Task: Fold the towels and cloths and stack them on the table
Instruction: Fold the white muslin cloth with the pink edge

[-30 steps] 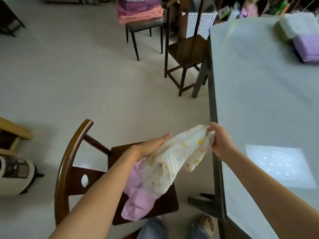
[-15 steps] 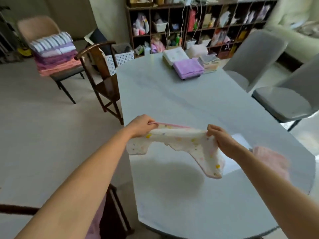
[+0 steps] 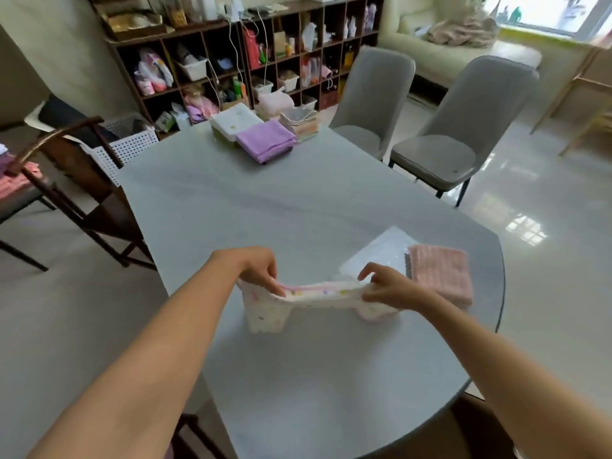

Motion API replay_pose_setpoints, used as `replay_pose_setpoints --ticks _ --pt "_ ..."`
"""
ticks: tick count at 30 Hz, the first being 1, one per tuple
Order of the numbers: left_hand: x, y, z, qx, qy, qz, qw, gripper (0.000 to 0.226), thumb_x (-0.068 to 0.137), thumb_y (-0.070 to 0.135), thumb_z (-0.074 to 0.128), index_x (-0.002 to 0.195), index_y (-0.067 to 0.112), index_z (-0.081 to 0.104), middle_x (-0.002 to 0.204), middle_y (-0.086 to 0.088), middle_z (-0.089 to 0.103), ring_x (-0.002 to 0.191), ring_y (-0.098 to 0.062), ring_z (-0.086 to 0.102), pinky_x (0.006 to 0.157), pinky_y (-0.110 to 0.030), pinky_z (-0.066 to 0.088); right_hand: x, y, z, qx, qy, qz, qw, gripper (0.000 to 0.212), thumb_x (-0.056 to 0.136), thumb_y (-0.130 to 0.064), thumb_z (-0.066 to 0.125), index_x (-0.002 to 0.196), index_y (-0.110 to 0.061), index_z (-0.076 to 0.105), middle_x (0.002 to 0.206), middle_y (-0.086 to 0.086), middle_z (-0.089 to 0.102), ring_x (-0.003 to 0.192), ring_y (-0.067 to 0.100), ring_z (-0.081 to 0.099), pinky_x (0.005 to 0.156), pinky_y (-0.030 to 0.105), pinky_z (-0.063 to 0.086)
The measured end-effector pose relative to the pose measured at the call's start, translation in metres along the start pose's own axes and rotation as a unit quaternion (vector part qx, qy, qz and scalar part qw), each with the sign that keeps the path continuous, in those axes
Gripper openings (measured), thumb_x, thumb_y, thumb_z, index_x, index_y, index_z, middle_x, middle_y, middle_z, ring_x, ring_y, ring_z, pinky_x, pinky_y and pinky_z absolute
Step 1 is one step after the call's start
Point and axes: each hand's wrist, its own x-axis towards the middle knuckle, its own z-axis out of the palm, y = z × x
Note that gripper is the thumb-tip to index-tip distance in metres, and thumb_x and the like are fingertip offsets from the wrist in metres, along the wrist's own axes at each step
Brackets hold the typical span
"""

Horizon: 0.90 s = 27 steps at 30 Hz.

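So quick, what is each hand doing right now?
Left hand: pinches one end of the spotted cloth.
Right hand: pinches the other end of the same cloth, beside the pink towel.

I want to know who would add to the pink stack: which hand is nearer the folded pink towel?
Right. The right hand pinches the dotted cloth just beside the pink towel; the left hand grips the cloth's far end.

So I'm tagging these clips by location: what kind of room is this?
Probably a home living-dining room: a grey oval dining table, grey padded chairs, a cluttered dark wooden cubby shelf and a cream sofa.
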Motion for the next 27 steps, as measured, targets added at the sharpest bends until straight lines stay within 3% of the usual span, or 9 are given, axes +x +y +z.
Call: replay_pose_setpoints --ticks 3,5,7,11,15,18,21,24,27 --pt "0.006 0.023 0.019 0.020 -0.081 0.002 0.997 0.053 0.063 0.073 0.068 0.057 0.021 0.058 0.056 0.009 0.048 0.056 -0.014 0.043 0.055 -0.028 0.030 -0.013 0.008 0.016 -0.162 -0.071 0.065 0.982 0.013 0.075 -0.020 0.069 0.087 -0.019 0.067 0.082 0.000 0.057 0.077 0.017 0.054 0.060 0.024 0.040" --pt "0.009 0.031 0.034 0.065 -0.109 0.008 0.992 0.043 0.072 0.062 0.070 0.078 0.020 0.069 0.074 0.006 0.062 0.068 -0.016 0.055 0.062 -0.027 0.040 -0.017 0.010 0.020 -0.213 -0.075 0.110 0.968 0.011 0.078 -0.021 0.065 0.069 -0.019 0.059 0.080 0.001 0.059 0.075 0.019 0.054 0.058 0.024 0.039" --pt "0.012 0.027 0.045 0.154 -0.108 -0.026 0.982 0.034 0.083 0.041 0.068 0.101 0.012 0.069 0.099 -0.002 0.069 0.089 -0.023 0.065 0.074 -0.029 0.047 -0.021 0.012 0.021 -0.273 -0.026 0.151 0.950 0.007 0.085 -0.018 0.057 0.082 -0.015 0.063 0.091 0.005 0.067 0.080 0.023 0.060 0.065 0.025 0.044" --pt "0.017 0.014 0.039 0.251 0.095 -0.100 0.958 0.030 0.090 0.005 0.052 0.116 0.013 0.065 0.119 -0.004 0.066 0.111 -0.025 0.063 0.082 -0.031 0.050 -0.019 0.004 0.021 -0.358 0.162 0.183 0.901 0.025 0.090 -0.004 0.040 0.102 -0.010 0.062 0.106 0.010 0.067 0.097 0.029 0.063 0.066 0.031 0.040" --pt "0.015 0.016 -0.017 0.189 0.283 -0.129 0.931 0.034 0.091 0.000 0.043 0.115 0.013 0.064 0.117 -0.006 0.066 0.109 -0.027 0.064 0.080 -0.029 0.048 0.000 -0.019 -0.012 -0.192 0.319 0.209 0.904 0.022 0.090 -0.002 0.037 0.101 -0.007 0.056 0.105 0.015 0.061 0.099 0.034 0.058 0.067 0.032 0.034" --pt "0.003 0.015 -0.048 0.191 0.362 -0.130 0.903 0.034 0.095 0.002 0.035 0.116 0.014 0.059 0.114 -0.009 0.066 0.105 -0.030 0.064 0.078 -0.030 0.047 0.010 -0.038 -0.035 -0.072 0.430 0.153 0.887 0.015 0.090 0.000 0.039 0.094 -0.001 0.054 0.106 0.019 0.052 0.103 0.036 0.050 0.071 0.031 0.033" --pt "-0.007 0.007 -0.068 0.218 0.412 -0.116 0.877 0.028 0.096 0.006 0.038 0.114 0.016 0.057 0.106 -0.008 0.069 0.096 -0.030 0.067 0.069 -0.030 0.046 0.011 -0.057 -0.053 -0.080 0.496 0.073 0.861 0.010 0.087 -0.001 0.044 0.088 0.000 0.054 0.105 0.018 0.050 0.103 0.032 0.046 0.068 0.031 0.036" --pt "-0.012 -0.005 -0.074 0.242 0.370 -0.070 0.894 0.026 0.088 0.028 0.064 0.112 0.022 0.057 0.105 -0.005 0.069 0.097 -0.028 0.067 0.067 -0.029 0.046 0.006 -0.050 -0.057 -0.243 0.468 0.023 0.849 0.009 0.084 -0.009 0.057 0.081 -0.003 0.063 0.093 0.012 0.056 0.088 0.030 0.054 0.064 0.035 0.043" --pt "-0.006 -0.009 -0.047 0.281 0.295 -0.031 0.913 0.021 0.093 0.029 0.056 0.111 0.020 0.061 0.113 -0.006 0.067 0.105 -0.028 0.063 0.074 -0.030 0.046 0.000 -0.031 -0.033 -0.390 0.374 -0.042 0.841 0.011 0.075 -0.014 0.068 0.064 -0.010 0.069 0.076 0.007 0.062 0.072 0.028 0.061 0.076 0.034 0.035"
